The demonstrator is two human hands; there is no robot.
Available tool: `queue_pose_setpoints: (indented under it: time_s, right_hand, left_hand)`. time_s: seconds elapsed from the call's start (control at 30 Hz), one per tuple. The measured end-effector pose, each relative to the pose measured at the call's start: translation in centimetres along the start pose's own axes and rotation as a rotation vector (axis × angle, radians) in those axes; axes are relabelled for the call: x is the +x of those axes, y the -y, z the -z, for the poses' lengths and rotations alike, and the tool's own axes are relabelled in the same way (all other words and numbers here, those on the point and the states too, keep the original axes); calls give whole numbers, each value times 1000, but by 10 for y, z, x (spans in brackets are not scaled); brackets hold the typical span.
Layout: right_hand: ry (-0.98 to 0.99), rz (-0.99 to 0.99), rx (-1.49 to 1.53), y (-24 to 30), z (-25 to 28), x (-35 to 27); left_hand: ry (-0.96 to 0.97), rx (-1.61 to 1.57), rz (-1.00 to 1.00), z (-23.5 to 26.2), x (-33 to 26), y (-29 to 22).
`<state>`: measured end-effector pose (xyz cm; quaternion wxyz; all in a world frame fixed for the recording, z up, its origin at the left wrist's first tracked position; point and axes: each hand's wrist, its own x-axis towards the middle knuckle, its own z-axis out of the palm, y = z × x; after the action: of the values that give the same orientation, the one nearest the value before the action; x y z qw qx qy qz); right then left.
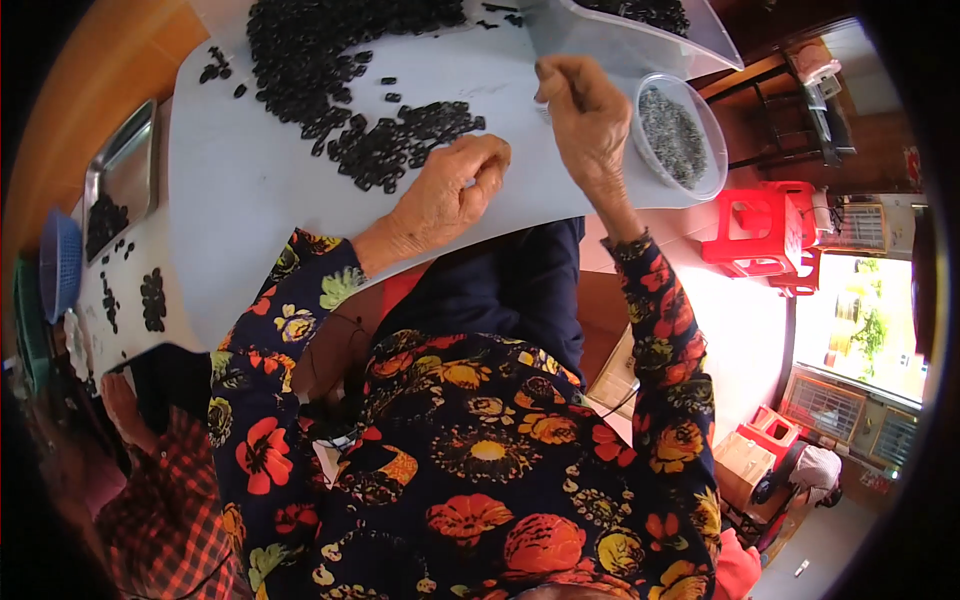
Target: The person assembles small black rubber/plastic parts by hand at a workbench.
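My left hand (455, 190) is closed over the near part of the white tabletop (250, 180), thumb and fingers pressed together. Whatever lies in that pinch is hidden. Beside its knuckles spreads a loose cluster of small black parts (395, 140), joined to a bigger heap (310, 50) farther back. To the right, my right hand (590, 120) is raised over the table with thumb and forefinger together; anything between them is too small to make out. Close to its right stands a clear round tub (716, 165) holding many tiny silvery pieces (672, 135).
A clear plastic bin (715, 45) with more black parts stands at the far right. On the left are a metal tray (150, 150), a blue basket (62, 260) and a person in a checked sleeve (180, 500). Red stools (750, 232) stand on the floor to the right.
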<state>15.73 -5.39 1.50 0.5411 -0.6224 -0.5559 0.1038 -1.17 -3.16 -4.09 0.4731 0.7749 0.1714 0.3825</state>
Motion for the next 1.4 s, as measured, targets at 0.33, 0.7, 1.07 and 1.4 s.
queue_pose_setpoints:
  time_s: [0.33, 0.7, 1.07, 1.4]
  right_hand:
    - [48, -262, 53, -48, -1, -40]
    - [81, -185, -28, -59, 1, -36]
    - [108, -193, -22, -58, -1, -40]
    - [131, -190, -26, -41, 3, -45]
  left_hand:
    - [-84, 704, 18, 127, -10, 24]
    - [223, 727, -8, 115, 19, 42]
    - [270, 719, 29, 103, 55, 66]
    - [225, 693, 70, 94, 47, 57]
